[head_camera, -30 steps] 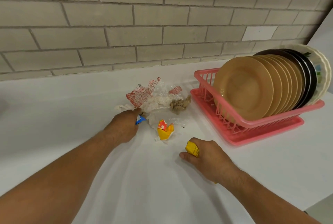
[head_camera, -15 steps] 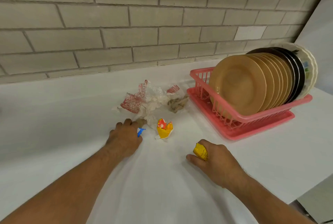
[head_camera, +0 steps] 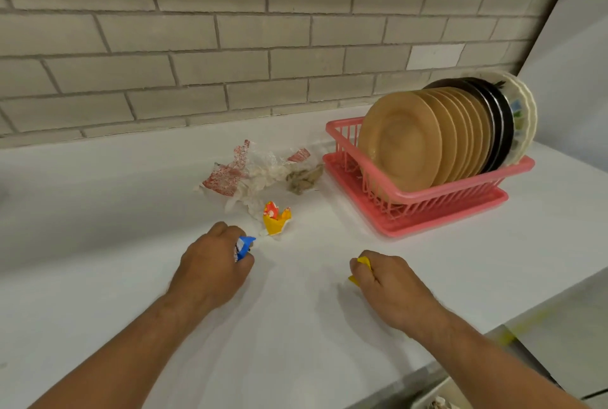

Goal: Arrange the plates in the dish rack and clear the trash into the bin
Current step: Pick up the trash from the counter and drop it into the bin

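The plates [head_camera: 404, 142] already stand on edge in the pink dish rack [head_camera: 444, 207] at the far right of the white counter [head_camera: 98, 211], so I judge that only the trash part remains.

The left hand [head_camera: 210, 263] is curled into a fist round a blue wrapper [head_camera: 245, 245], whose end sticks out by the thumb. The right hand [head_camera: 388, 287] is also closed, and it grips a yellow wrapper [head_camera: 362, 268].

The rest of the trash lies beyond both hands, toward the wall. A small yellow and orange wrapper [head_camera: 275, 219] is just beyond the left hand and a little to its right, clearly nearer to this hand than to the right one. Farther away is a heap of crumpled paper and plastic [head_camera: 250, 175], with a brown paper ball [head_camera: 304, 176] at its right, close to the rack. The heap stretches from left to right.

Both hands are occupied, so a further pick probably needs spare fingers, or first a trip to the bin, which I cannot identify surely here.
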{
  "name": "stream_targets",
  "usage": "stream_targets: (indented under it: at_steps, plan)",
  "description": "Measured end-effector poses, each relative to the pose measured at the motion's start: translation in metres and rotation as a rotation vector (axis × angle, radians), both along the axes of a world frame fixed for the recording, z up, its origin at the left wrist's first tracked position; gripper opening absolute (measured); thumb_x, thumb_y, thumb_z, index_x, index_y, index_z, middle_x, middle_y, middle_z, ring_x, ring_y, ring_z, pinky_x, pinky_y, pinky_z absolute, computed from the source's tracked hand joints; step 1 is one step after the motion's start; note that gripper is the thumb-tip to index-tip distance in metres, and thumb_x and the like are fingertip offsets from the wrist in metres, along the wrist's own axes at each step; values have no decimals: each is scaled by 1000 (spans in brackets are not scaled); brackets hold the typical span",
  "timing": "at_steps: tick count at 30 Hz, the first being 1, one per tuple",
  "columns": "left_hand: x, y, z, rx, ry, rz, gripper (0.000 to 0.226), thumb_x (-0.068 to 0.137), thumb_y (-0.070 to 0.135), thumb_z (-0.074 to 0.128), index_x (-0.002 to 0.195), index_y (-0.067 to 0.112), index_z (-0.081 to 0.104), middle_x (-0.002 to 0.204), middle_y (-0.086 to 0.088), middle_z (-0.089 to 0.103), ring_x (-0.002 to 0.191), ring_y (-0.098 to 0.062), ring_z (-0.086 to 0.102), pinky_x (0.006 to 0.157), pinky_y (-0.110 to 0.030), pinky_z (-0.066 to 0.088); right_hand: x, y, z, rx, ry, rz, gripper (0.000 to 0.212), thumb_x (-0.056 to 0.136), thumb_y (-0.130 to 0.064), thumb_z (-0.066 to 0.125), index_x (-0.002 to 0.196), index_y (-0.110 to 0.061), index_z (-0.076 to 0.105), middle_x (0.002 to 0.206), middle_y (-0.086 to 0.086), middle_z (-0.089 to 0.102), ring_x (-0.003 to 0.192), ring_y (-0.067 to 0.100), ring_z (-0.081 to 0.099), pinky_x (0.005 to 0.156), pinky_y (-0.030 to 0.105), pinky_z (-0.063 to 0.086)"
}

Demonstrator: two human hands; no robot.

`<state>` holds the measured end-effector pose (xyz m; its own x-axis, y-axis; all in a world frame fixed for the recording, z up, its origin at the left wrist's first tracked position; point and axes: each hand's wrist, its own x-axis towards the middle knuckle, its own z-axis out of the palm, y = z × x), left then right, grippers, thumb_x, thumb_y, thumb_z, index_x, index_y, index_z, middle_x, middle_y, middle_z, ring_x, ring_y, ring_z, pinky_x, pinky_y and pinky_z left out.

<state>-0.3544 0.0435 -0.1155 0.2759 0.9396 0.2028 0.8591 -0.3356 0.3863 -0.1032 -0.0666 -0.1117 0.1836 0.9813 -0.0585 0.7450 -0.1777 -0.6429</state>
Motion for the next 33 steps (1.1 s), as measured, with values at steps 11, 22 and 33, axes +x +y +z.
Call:
stream_targets:
  at_steps: [11, 22, 33]
  plan:
    - [192, -140, 21, 17, -148, -169, 8, 82, 34, 60, 83, 27, 58, 76, 9, 60, 70, -15, 55, 66, -33, 49, 147, -117, -14, -35, 175, 69, 25, 99, -24, 49, 103, -42, 64, 80, -10, 66, 74, 3, 66, 71, 19, 54]
    - [280, -222, -30, -158, -97, -367, 6, 82, 32, 60, 87, 29, 56, 78, 10, 56, 73, -13, 53, 64, -28, 43, 220, -202, -47, -140, 62, -152, 50, 96, -43, 42, 55, -16, 39, 53, -3, 43, 56, 15, 44, 63, 42, 43]
    - [312, -270, -107, -330, -116, -350, 27, 88, 56, 47, 99, 31, 45, 92, 13, 48, 76, -9, 56, 69, -29, 54, 274, -245, -95, -311, 344, -324, 20, 95, -14, 38, 77, -22, 43, 71, 0, 46, 68, 15, 45, 65, 34, 43]
